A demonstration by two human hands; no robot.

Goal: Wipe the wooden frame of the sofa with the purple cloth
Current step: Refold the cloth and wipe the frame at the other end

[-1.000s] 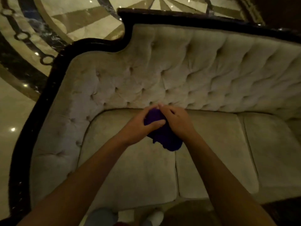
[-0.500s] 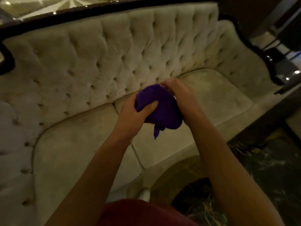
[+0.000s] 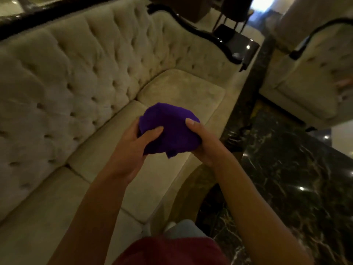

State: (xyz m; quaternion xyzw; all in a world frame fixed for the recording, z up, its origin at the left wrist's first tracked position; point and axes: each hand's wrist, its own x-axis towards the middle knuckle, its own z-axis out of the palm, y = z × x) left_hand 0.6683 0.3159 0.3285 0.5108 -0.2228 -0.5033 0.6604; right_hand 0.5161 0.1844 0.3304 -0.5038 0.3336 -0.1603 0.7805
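Both hands clasp the bunched purple cloth (image 3: 169, 129) above the cream tufted sofa (image 3: 80, 77): left hand (image 3: 131, 148) and right hand (image 3: 205, 142) grip opposite sides.

You hold a deep purple cloth (image 3: 168, 131), plain with no pattern. The sofa (image 3: 80, 77) under it is cream, its back button-tufted in a diamond pattern, edged by a glossy black wooden frame (image 3: 200, 32). The marble floor (image 3: 298, 169) is black with pale veining. Your shirt (image 3: 172, 251) is plain dark red.
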